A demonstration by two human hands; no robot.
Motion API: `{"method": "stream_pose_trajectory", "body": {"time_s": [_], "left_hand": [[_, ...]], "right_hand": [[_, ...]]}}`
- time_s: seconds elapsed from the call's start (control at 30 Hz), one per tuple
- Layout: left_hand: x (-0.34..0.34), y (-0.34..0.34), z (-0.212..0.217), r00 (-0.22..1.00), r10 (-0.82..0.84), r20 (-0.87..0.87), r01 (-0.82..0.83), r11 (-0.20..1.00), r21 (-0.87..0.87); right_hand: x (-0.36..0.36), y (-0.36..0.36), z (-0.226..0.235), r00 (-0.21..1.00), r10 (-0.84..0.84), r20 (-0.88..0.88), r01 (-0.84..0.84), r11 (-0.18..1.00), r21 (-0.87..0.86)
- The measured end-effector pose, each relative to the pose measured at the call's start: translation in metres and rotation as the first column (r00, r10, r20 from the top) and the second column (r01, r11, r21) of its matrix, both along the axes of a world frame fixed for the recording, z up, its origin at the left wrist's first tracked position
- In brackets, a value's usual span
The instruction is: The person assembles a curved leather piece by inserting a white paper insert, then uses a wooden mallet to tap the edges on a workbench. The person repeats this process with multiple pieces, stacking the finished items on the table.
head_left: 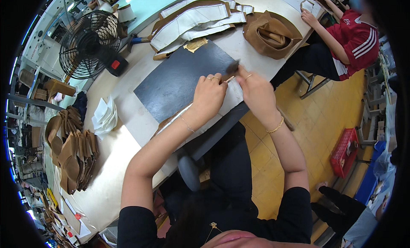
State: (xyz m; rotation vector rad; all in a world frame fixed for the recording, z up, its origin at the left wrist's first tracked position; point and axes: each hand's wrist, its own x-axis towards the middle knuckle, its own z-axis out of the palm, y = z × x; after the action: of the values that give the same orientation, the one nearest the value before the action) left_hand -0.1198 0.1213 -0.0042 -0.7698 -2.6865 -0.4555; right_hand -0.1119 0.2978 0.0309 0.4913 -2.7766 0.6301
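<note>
My left hand (210, 94) is closed, its fingers pinching the edge of a long brown leather piece with white backing (232, 96) near the front edge of the table. My right hand (259, 94) grips a hammer; its dark head (232, 67), blurred, is just beyond my left fingertips, and the end of its wooden handle (285, 119) shows beside my right wrist. Under the work lies a dark flat board (171, 83). Part of the leather is hidden by my left hand and forearm.
Brown pieces with white backing (200, 19) and a coiled brown bundle (271, 32) lie behind the board. To the left are a black fan (92, 45), white pieces (105, 116) and stacked brown pieces (77, 158). A person in red (356, 38) sits at right; a red basket (344, 152) stands below.
</note>
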Motion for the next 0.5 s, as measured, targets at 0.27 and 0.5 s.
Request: {"method": "stream_pose_trajectory", "body": {"time_s": [0.27, 0.5], "left_hand": [[0.003, -0.017, -0.003, 0.999, -0.008, 0.042, 0.007, 0.999, 0.046], [0.003, -0.026, 0.0, 0.926, 0.061, 0.373, -0.184, 0.935, 0.304]], "right_hand": [[0.001, -0.009, 0.011, 0.999, 0.028, -0.041, -0.028, 1.0, -0.002], [0.008, -0.006, -0.004, 0.996, 0.076, 0.045, -0.079, 0.994, 0.079]]}}
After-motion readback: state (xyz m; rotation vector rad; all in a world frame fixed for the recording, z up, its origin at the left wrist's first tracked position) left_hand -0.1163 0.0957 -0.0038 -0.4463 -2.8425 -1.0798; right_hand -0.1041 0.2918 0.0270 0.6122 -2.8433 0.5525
